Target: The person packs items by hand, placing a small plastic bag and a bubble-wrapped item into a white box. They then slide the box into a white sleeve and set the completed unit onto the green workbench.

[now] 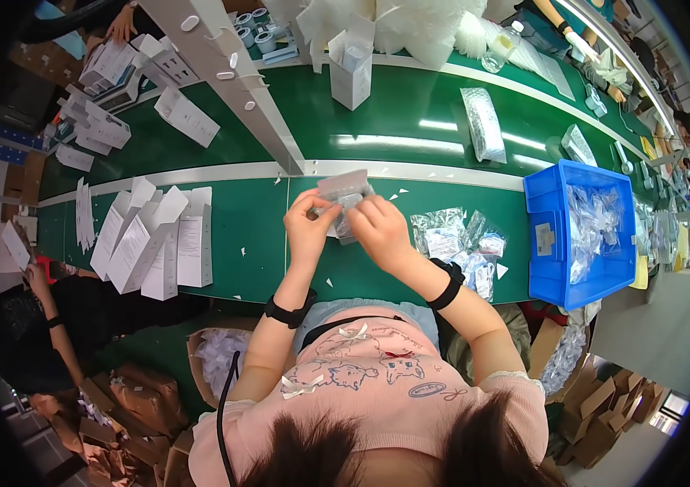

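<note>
Over the bench in front of me, a small white open-topped carton [342,185] is held between my two hands, its flap raised on the far side. A pale, clear-wrapped item [350,200] shows at its mouth; fingers hide part of it. On the carton's left side, my left hand [307,230] is closed, thumb and forefinger pinching at the edge. From the right, my right hand [384,234] has its fingers curled over the carton's opening. Several clear plastic packets [450,240] with white and blue contents lie beside my right forearm.
Several open white cartons [154,243] stand at the left of the green bench [264,256]. A blue bin [541,235] of clear bags stands right. Beyond the white rail, a moving-belt-like green surface bears a white box [351,77] and a bubble-wrapped pack [483,124]. A metal post [235,89] rises ahead-left.
</note>
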`<action>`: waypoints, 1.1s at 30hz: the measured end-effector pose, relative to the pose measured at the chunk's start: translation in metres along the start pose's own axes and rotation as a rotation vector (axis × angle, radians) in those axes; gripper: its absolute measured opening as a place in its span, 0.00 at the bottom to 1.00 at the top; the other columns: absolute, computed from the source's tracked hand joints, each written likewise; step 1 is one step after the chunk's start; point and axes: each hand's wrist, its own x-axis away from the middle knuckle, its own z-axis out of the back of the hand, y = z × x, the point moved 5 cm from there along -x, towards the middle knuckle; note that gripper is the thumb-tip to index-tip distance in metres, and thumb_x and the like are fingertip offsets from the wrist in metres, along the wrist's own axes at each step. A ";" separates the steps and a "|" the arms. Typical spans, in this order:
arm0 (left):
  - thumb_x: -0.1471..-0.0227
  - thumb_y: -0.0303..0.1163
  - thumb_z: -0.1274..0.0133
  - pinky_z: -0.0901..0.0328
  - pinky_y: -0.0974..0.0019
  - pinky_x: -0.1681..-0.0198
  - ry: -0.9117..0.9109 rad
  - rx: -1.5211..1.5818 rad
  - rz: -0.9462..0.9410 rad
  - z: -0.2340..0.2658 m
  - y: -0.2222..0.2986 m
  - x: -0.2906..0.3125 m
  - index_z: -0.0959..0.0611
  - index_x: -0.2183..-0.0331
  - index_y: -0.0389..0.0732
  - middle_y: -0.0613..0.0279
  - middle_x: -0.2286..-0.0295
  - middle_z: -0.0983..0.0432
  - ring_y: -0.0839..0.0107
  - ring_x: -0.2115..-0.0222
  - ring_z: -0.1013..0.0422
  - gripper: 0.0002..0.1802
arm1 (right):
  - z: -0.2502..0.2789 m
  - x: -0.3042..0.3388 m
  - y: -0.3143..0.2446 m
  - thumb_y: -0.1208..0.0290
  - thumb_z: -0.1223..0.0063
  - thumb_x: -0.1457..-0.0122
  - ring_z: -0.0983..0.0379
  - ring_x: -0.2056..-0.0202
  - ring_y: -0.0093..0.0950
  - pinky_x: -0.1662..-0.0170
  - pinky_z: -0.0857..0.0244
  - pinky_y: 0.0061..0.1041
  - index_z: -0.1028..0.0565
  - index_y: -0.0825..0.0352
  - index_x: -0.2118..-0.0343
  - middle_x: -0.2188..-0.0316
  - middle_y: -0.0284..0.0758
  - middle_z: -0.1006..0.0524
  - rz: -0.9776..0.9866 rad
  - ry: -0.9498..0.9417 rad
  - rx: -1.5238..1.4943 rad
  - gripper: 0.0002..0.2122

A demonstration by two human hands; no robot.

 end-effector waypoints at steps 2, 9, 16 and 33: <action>0.66 0.21 0.42 0.42 0.77 0.68 -0.016 -0.032 -0.012 0.000 -0.002 -0.002 0.24 0.79 0.33 0.57 0.64 0.32 0.78 0.68 0.36 0.07 | -0.005 -0.001 -0.001 0.71 0.46 0.58 0.35 0.62 0.34 0.56 0.41 0.32 0.29 0.67 0.69 0.68 0.36 0.32 0.007 -0.036 0.071 0.12; 0.64 0.28 0.42 0.43 0.61 0.54 0.196 -0.613 -0.542 0.076 0.030 -0.002 0.27 0.64 0.38 0.55 0.58 0.34 0.59 0.56 0.38 0.20 | 0.021 -0.002 0.015 0.57 0.40 0.63 0.45 0.50 0.37 0.44 0.61 0.42 0.33 0.67 0.57 0.55 0.40 0.37 0.064 -0.010 0.018 0.29; 0.67 0.28 0.43 0.56 0.44 0.48 -0.046 -1.475 0.048 0.229 -0.107 -0.006 0.45 0.47 0.42 0.55 0.47 0.50 0.54 0.46 0.52 0.44 | -0.052 0.033 0.068 0.55 0.33 0.70 0.50 0.45 0.35 0.43 0.58 0.33 0.55 0.68 0.44 0.48 0.44 0.44 -0.324 -0.286 -0.937 0.52; 0.69 0.35 0.38 0.50 0.50 0.50 -0.251 -0.798 -0.095 0.042 -0.073 0.017 0.42 0.48 0.39 0.48 0.51 0.46 0.51 0.52 0.47 0.46 | -0.055 -0.119 0.279 0.62 0.39 0.60 0.43 0.49 0.30 0.47 0.50 0.26 0.47 0.67 0.46 0.51 0.39 0.38 -0.458 0.312 -0.811 0.38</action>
